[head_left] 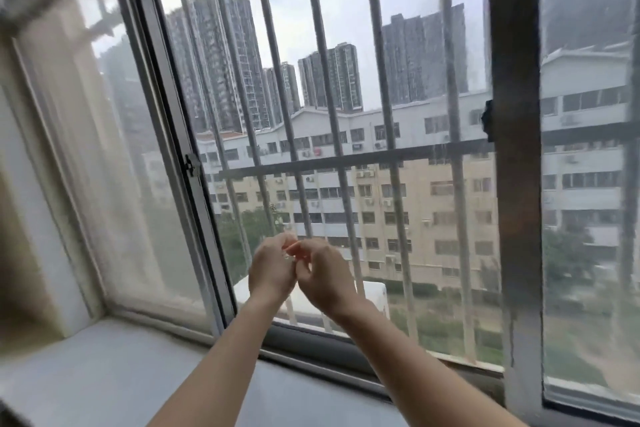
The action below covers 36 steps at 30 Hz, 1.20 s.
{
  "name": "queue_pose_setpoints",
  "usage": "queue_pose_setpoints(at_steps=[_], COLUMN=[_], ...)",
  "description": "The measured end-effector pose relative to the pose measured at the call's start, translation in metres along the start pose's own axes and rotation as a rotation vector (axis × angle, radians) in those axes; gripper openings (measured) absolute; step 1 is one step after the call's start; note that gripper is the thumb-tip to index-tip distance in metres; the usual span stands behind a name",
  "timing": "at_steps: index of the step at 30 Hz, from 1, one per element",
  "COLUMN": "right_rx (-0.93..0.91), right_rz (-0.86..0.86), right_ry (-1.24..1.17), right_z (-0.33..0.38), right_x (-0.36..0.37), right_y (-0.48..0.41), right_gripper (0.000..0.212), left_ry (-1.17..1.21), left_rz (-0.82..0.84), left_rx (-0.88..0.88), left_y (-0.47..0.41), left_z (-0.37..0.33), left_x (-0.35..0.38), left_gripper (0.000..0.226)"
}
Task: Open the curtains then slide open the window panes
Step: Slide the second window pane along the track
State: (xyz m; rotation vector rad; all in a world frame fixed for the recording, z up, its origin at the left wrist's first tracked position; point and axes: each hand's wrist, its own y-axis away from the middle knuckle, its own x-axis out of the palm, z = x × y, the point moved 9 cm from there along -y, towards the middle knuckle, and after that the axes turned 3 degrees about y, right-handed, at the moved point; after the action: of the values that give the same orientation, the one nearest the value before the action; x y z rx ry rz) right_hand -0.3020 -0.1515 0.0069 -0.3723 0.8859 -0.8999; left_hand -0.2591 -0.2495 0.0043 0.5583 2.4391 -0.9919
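- Both hands are meeting in front of the window opening, above the sill [104,367], with forearms reaching up from the lower edge of the view.
- The left hand [272,270] is curling its fingers inward, fingertips touching those of the right hand [325,279]; both are loosely closed against each other, and whether they are pinching anything small is not something I can tell.
- Neither hand is touching a frame or pane.
- The left window pane [114,156] is standing slid toward the left end of the sill, its glass hazy; its grey frame edge [173,149] is carrying a small latch [191,165].
- The right window pane [588,184] is sitting at the right end, bordered by a dark vertical frame [516,149] with a black catch [487,121] on its left side.
- Between the two frames the view outward is appearing clear, crossed by vertical security bars [327,80] and one horizontal rail [346,159].
- A pale curtain [20,184] is hanging bunched at the far left edge.
- Apartment blocks [398,204] are showing beyond the bars.
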Motion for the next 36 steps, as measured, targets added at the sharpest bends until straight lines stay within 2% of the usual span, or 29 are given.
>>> queue_pose_setpoints(at_steps=[3, 11, 19, 24, 29, 36], right_rx=[0.028, 0.046, 0.038, 0.058, 0.054, 0.082], right_rz=[0.039, 0.091, 0.166, 0.189, 0.167, 0.137], right_ry=[0.000, -0.025, 0.020, 0.011, 0.010, -0.051], right_z=[0.006, 0.020, 0.018, 0.025, 0.036, 0.049], right_x=[0.039, 0.090, 0.128, 0.151, 0.169, 0.215], right_y=[-0.012, -0.044, -0.072, -0.103, -0.132, -0.176], right_gripper=[0.029, 0.025, 0.028, 0.036, 0.030, 0.037], left_ry=[-0.025, -0.079, -0.142, -0.193, -0.217, -0.211], left_rz=[0.004, -0.007, -0.050, -0.096, -0.131, -0.140], left_rx=[-0.036, -0.093, -0.137, -0.111, -0.078, -0.006], left_y=[-0.012, -0.043, -0.059, -0.091, -0.121, -0.164], left_z=[0.034, 0.079, 0.111, 0.127, 0.132, 0.153], left_x=[-0.018, -0.049, -0.068, -0.081, -0.096, -0.118], left_gripper=[0.008, 0.011, 0.025, 0.031, 0.037, 0.048])
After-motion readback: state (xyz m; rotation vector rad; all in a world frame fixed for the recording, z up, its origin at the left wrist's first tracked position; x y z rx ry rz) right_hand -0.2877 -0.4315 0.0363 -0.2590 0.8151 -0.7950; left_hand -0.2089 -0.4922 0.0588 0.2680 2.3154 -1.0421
